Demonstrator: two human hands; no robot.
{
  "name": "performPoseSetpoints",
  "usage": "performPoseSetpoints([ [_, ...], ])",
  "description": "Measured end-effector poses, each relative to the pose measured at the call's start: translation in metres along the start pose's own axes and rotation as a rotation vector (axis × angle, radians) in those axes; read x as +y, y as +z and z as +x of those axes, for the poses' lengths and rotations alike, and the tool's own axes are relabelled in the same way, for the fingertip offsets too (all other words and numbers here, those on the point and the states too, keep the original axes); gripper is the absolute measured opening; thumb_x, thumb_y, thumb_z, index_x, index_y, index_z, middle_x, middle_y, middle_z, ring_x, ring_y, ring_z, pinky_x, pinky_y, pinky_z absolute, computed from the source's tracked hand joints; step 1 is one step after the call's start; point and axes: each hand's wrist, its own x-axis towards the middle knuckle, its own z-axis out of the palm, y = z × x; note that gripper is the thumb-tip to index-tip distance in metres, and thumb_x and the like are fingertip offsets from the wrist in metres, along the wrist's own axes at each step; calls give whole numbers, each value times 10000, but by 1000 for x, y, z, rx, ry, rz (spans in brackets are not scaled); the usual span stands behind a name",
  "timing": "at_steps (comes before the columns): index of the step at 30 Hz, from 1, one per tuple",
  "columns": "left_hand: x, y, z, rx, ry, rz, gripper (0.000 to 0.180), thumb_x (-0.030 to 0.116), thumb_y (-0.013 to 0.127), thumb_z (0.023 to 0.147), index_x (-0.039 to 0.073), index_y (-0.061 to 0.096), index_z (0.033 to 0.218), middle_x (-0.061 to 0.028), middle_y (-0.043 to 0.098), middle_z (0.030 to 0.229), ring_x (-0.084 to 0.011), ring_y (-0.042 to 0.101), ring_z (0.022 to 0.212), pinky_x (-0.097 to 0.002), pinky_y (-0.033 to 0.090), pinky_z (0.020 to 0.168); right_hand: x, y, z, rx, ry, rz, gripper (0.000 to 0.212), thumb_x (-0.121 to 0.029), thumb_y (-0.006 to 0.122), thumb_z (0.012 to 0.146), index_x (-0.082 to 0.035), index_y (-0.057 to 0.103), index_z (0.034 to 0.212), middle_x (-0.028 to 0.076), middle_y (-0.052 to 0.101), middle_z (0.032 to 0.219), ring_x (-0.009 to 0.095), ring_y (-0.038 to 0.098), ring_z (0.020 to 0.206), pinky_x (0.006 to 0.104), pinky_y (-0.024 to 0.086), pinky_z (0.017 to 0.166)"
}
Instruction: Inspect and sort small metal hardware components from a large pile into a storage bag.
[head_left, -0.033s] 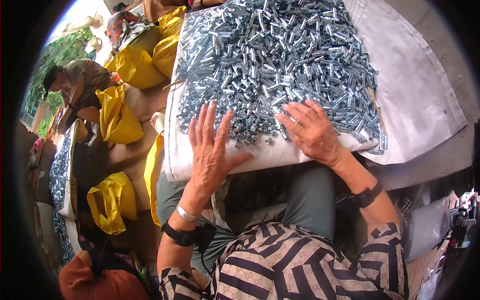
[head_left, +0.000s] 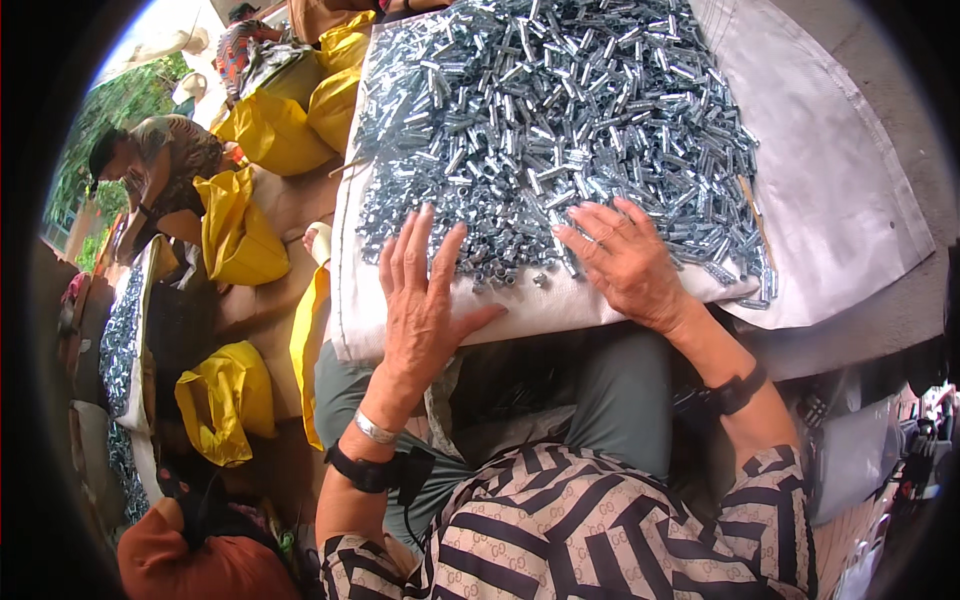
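A wide heap of small shiny metal sleeves (head_left: 560, 110) covers the white woven sheet (head_left: 810, 130) in front of me. My left hand (head_left: 420, 290) lies open at the heap's near left edge, fingers spread and palm down, with its thumb stretched to the right over bare sheet. Opposite it, my right hand (head_left: 630, 262) rests open at the near right of the pile, its fingertips by the sleeves. Neither hand holds anything. Between the two hands are short ring-like metal pieces (head_left: 495, 272), several of them loose near the sheet's front edge. What lies under my palms is hidden.
Yellow sacks (head_left: 245, 235) stand on the brown floor covering to the left. Another pile of metal pieces (head_left: 120, 345) lies at far left. Co-workers sit there, one in patterned clothes (head_left: 180, 160), one in an orange top (head_left: 190, 550). A thin stick (head_left: 752, 215) lies along the heap's right side.
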Motion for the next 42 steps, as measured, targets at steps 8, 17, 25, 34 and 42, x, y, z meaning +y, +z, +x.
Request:
performPoseSetpoints([
  [8, 13, 1, -9, 105, -52, -39, 279, 188, 772, 771, 119, 632, 1003, -45, 624, 939, -259, 574, 879, -383, 425, 797, 4, 10, -5, 69, 30, 39, 424, -23, 607, 859, -111, 594, 1274, 76, 638, 1222, 224, 582, 1175, 452, 351, 1095],
  [17, 7, 5, -9, 114, 5, -131, 179, 99, 762, 762, 106, 671, 916, -27, 678, 915, -238, 606, 870, -365, 455, 796, -7, -13, -12, 257, 392, 436, 213, -99, 687, 893, -58, 652, 1099, 57, 681, 986, 198, 650, 925, 335, 512, 844],
  [25, 6, 2, -8, 161, 75, -115, 175, 59, 750, 765, 104, 684, 920, -33, 675, 906, -237, 615, 817, -363, 480, 736, -30, -29, -18, 267, 837, 1291, 227, -138, 628, 974, 1, 640, 1153, 22, 658, 913, 86, 637, 812, 217, 512, 751],
  [34, 21, -6, -5, 307, -108, -332, 166, -19, 733, 799, 58, 714, 945, -99, 679, 909, -225, 673, 807, -314, 540, 730, -70, -33, -14, 288, 817, 1445, 195, -110, 634, 966, 4, 640, 1124, 28, 656, 913, 90, 649, 812, 235, 537, 788],
  [42, 4, -25, -20, 394, -403, -586, 173, -47, 697, 850, -5, 685, 1017, -58, 665, 963, -133, 677, 841, -245, 550, 751, -86, -23, -24, 139, 830, 1350, 187, -100, 625, 971, 5, 637, 1124, 25, 666, 899, 84, 654, 830, 218, 533, 764],
])
